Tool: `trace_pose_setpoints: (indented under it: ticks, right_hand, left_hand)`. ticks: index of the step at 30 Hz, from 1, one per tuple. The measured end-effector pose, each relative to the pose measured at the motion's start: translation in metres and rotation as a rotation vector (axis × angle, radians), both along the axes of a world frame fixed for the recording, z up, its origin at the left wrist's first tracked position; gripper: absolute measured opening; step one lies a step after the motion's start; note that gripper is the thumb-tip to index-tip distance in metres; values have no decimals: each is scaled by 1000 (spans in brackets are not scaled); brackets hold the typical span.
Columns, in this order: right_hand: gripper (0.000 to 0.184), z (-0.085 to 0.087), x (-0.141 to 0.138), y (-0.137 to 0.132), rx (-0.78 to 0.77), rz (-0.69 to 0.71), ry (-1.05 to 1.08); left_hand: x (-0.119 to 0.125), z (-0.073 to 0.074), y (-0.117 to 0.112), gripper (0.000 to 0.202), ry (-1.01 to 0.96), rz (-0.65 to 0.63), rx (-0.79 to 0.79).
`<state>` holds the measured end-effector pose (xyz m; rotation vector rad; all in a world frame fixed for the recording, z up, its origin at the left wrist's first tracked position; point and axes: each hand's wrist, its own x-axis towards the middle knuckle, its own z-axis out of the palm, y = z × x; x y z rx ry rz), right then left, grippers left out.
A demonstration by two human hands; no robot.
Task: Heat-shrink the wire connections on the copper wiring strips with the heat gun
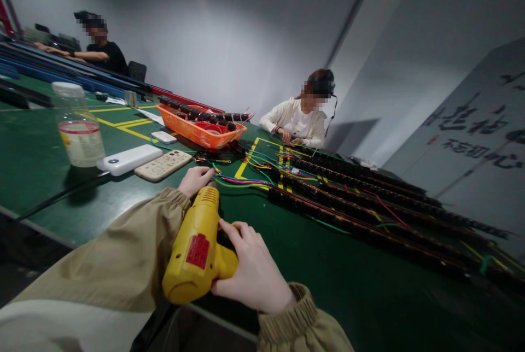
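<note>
My right hand (256,267) is closed around the handle of a yellow heat gun (180,259) with a red label on its side. The gun's front points away from me, toward my left hand (196,181). That hand has its fingers closed at the ends of several coloured wires (241,181), blue, red and green among them. Its fingertips are partly hidden, and so is the gun's nozzle. From there the wires run right to the nearest of several long black bars (328,212) lying side by side on the green table (246,232).
An orange basket (184,127) holds black rods and something red. On the left are a jar of liquid (82,136), a white power bank (131,159), a phone in a beige case (163,166) and a small white device (164,137). Two people sit across the table.
</note>
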<state>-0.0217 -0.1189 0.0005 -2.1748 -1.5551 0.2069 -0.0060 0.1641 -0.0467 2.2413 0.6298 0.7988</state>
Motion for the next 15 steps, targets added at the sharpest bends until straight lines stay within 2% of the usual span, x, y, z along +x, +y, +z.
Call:
trace_pose_setpoints:
  ticks: [6, 11, 15]
  right_hand:
    - [100, -2, 1, -1, -7, 17, 12]
    - [102, -2, 13, -7, -21, 86, 34]
    - [101, 0, 25, -16, -43, 83, 45]
  left_hand:
    - [-2, 1, 1, 45, 44, -19, -6]
    - [-3, 1, 2, 45, 48, -48, 34]
    - [-3, 0, 2, 46, 42, -47, 17]
